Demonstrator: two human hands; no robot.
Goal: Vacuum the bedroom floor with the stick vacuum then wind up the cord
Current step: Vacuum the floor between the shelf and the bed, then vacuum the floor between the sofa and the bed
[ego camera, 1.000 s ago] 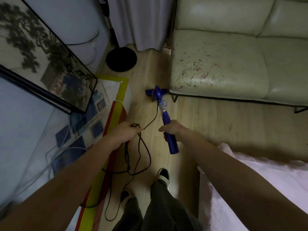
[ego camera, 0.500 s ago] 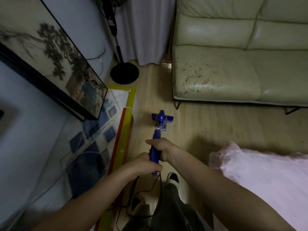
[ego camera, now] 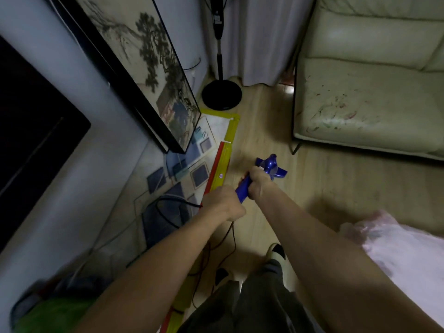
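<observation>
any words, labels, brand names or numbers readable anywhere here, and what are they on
None can be read.
Yellow mat: a small round mark near its edge, too small and blurred to read.
Framed painting: no lettering legible.
Blue stick vacuum: no brand or label visible.

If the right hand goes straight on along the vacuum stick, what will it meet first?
Probably the blue vacuum head, right beyond the right hand on the stick. Past it there is bare wooden floor, then the fan base; depth is unclear.
</observation>
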